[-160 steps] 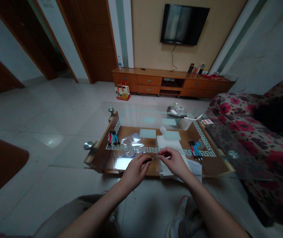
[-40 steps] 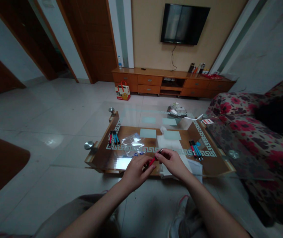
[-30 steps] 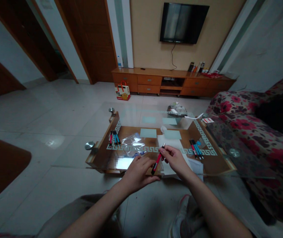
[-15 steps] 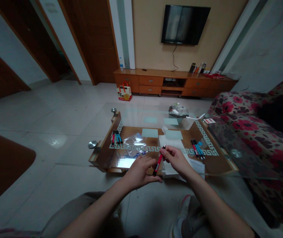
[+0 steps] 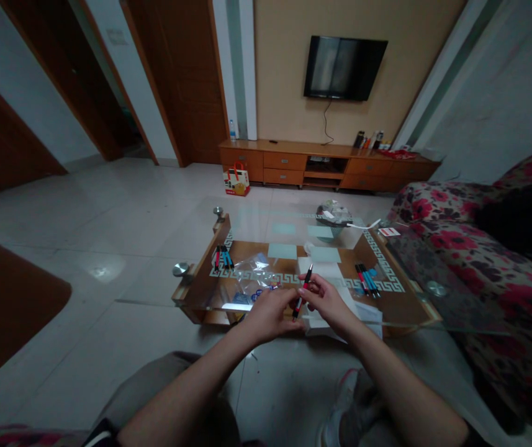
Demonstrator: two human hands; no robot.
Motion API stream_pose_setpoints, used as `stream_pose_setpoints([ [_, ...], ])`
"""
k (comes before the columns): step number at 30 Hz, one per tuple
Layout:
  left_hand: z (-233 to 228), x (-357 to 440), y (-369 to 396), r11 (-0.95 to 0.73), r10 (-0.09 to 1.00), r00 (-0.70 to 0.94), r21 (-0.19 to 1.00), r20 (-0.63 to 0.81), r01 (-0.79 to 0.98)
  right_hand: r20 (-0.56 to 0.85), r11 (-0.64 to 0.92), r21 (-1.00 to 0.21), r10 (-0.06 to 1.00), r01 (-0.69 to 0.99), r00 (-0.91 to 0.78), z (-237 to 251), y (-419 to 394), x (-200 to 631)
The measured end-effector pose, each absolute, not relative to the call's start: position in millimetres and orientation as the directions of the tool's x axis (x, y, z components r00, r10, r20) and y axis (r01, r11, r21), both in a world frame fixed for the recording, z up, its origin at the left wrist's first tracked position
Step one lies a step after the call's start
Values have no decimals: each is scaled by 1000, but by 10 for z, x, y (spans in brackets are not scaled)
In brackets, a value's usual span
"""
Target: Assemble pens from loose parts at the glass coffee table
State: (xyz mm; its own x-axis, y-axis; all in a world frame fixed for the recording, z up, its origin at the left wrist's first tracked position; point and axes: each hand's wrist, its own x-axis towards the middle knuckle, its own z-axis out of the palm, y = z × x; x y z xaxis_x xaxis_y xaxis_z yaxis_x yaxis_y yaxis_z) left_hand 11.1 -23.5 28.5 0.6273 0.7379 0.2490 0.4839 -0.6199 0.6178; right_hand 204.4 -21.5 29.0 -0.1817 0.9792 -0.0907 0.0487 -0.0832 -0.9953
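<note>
A red and black pen (image 5: 302, 292) is held upright-tilted between both hands over the near edge of the glass coffee table (image 5: 414, 310). My right hand (image 5: 328, 302) grips the pen's upper part. My left hand (image 5: 268, 313) holds its lower end with curled fingers. Under my right hand lies a stack of white paper (image 5: 321, 273). A crumpled clear plastic bag (image 5: 254, 276) lies just beyond my left hand.
Several pens (image 5: 223, 256) lie at the table's left side and another group of pens (image 5: 365, 277) at the right. Pale sticky notes (image 5: 282, 250) sit mid-table. A floral sofa (image 5: 480, 248) stands right. A TV cabinet (image 5: 326, 164) and gift bag (image 5: 236, 180) stand beyond.
The pen went from lying flat between my fingertips to standing tilted in both hands. My left hand closed around its lower end. The camera view tilted down slightly.
</note>
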Motion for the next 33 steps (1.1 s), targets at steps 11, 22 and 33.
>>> stream_pose_setpoints([
  [11,296,-629,378,-396,916,328,657,231,642,41,-86,-974,843,209,536,58,231,3927],
  [22,-181,-1383,1056,-87,973,-24,464,228,882,252,-266,-664,800,699,545,-593,367,4649],
  [33,-415,-1472,1305,89,978,-119,176,169,980,263,-281,-517,847,809,462,-751,555,4581],
])
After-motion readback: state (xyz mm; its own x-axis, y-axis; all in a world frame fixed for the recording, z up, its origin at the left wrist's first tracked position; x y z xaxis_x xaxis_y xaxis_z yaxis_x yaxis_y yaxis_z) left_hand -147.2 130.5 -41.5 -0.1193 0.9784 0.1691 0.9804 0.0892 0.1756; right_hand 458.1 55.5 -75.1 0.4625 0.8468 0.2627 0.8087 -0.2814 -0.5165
